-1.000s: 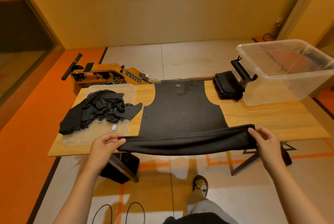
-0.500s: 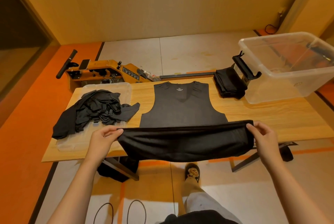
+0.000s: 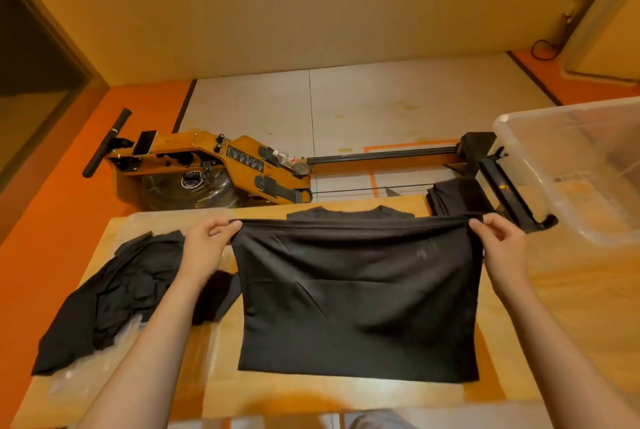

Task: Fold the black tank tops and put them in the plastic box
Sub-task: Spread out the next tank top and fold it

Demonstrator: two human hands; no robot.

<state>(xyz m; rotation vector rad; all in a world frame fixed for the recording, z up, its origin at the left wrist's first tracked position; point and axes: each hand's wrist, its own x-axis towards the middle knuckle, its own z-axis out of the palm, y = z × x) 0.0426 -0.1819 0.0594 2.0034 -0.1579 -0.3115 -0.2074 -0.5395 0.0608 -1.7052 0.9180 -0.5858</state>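
We see the left hand (image 3: 207, 242) with thumb and curled fingers pinching the left corner of the hem of a black fabric tank top (image 3: 356, 300). The right hand (image 3: 499, 242) pinches the right corner in the same way. The hem is stretched tight between the two hands and held above the garment's far end, where the neckline shows just behind it. The rest of the tank top lies doubled on the light wooden table (image 3: 561, 307), in the middle of the view.

At 9 o'clock a loose heap of black tank tops (image 3: 110, 293) rests on a flat clear plastic piece (image 3: 79, 383). At 1 o'clock a folded stack of black cloth (image 3: 457, 196) sits at the table's far edge. Just beside it, at 2 o'clock, stands the large transparent plastic box (image 3: 554, 165).

Behind the table, at 11 o'clock, a wooden rowing machine (image 3: 207, 165) lies on the floor. Its black plate with white writing (image 3: 246, 159) is too blurred to read. So is the pale label (image 3: 571, 178) on the box wall.
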